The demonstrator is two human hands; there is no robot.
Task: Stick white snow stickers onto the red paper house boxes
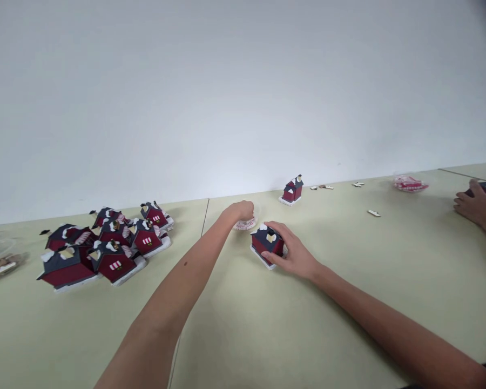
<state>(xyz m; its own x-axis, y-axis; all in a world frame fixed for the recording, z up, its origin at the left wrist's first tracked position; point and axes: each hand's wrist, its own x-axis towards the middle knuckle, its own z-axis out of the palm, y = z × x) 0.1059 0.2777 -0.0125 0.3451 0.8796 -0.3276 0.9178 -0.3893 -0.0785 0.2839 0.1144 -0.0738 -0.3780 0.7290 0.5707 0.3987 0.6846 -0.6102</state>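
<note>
My right hand [295, 254] is wrapped round a small red model house [267, 243] with a dark, snow-patched roof. The house rests on the table, and its right side is covered by my fingers. My left hand [243, 210] dips into a clear plastic tub [256, 208] of small red-and-white pieces just beyond the house. Its fingers are curled downward, their tips hidden, so what they hold does not show. Behind, near the wall, stands another red model house [293, 190].
Several similar houses [113, 259] are grouped at left, beside a clear tub [4, 262] of wooden pieces. Loose wooden pieces [373, 213] lie at right, near a tub [410, 183] of red-and-white pieces. At the far right, another person's hands [480, 208] hold a house.
</note>
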